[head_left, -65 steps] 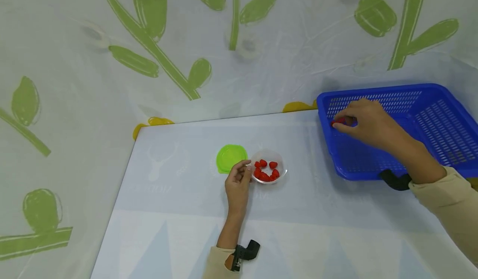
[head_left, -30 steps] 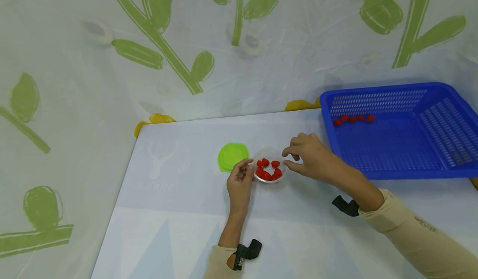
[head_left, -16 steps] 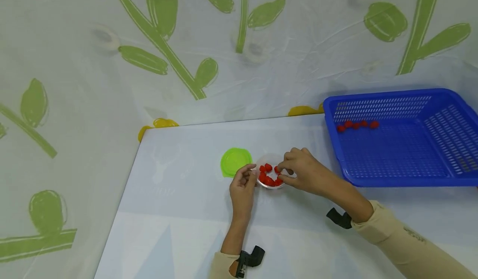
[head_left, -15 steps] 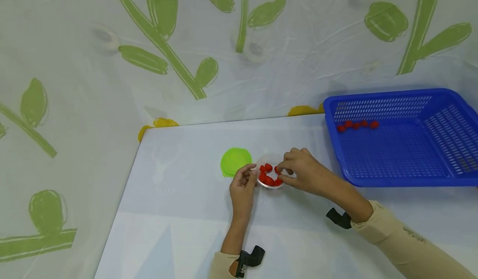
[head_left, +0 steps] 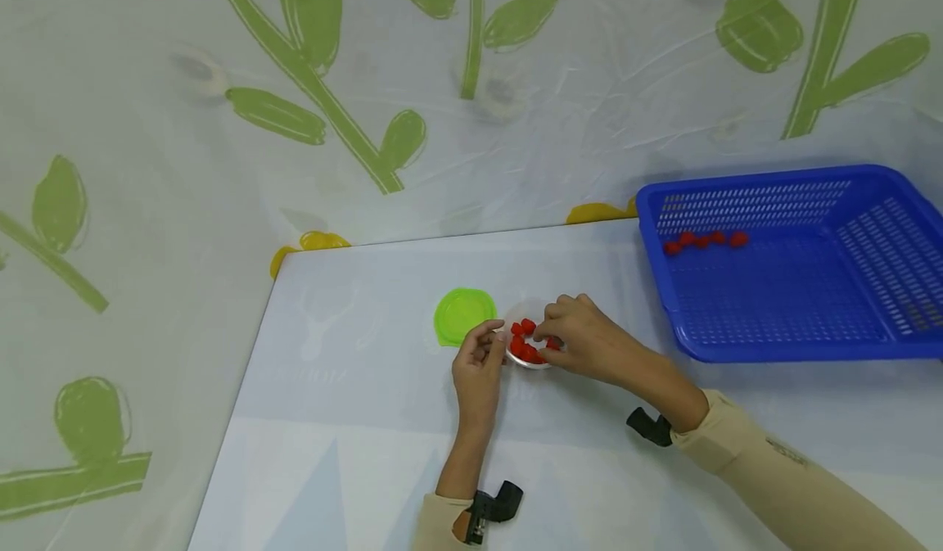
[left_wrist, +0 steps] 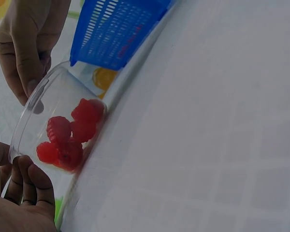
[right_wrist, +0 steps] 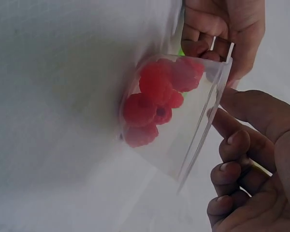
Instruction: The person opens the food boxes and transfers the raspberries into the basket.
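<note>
A clear plastic tub (head_left: 529,365) holding several red raspberries (head_left: 527,353) stands on the table in the head view. My left hand (head_left: 477,379) grips its left rim between thumb and fingers. My right hand (head_left: 589,342) reaches over the right rim, thumb and forefinger pointing into the opening. In the right wrist view, the right hand's thumb (right_wrist: 256,108) and forefinger are slightly apart at the rim, and no raspberry shows between them. The berries (left_wrist: 60,130) lie at the tub's bottom in the left wrist view, below the right fingers.
A bright green lid (head_left: 464,313) lies left of the tub. At the right stands a blue perforated basket (head_left: 781,289) with several raspberries (head_left: 703,240) along its far left side. A patterned curtain (head_left: 516,158) rises behind the white table (head_left: 354,371).
My right hand has left the basket, where it held a raspberry, and come left to the tub, its fingers now over the rim. My left hand has kept its grip on the tub.
</note>
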Tool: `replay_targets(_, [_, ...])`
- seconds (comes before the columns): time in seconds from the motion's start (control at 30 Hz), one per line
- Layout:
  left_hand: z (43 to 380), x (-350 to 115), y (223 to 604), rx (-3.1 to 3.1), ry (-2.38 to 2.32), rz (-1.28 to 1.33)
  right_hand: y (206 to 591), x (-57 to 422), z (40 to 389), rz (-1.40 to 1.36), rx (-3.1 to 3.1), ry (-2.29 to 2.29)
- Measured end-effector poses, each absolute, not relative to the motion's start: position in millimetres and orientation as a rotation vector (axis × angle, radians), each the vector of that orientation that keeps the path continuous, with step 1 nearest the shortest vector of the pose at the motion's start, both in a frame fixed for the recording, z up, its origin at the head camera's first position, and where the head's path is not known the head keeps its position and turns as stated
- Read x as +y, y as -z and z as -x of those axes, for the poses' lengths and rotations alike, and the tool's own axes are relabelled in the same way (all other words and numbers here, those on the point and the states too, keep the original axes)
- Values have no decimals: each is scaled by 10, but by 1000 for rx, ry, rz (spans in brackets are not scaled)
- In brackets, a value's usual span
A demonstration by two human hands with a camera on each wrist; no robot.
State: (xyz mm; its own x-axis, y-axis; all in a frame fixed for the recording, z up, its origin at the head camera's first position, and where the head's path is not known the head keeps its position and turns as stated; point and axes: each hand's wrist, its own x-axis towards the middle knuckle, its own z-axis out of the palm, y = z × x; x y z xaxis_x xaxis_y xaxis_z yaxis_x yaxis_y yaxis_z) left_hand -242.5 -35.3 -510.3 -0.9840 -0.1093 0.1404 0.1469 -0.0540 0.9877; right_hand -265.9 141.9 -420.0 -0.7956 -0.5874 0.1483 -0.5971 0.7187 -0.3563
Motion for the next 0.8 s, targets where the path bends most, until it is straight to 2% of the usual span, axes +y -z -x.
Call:
replay_targets(0.3, [2352,-352,4835,-2006,2178,71,4210,1319,2737,-1123,-2867,-508])
replay_targets(0.8, [2346,-349,4826,-2019,2169,82,4262,1279,2820,-1189,-2906,-395])
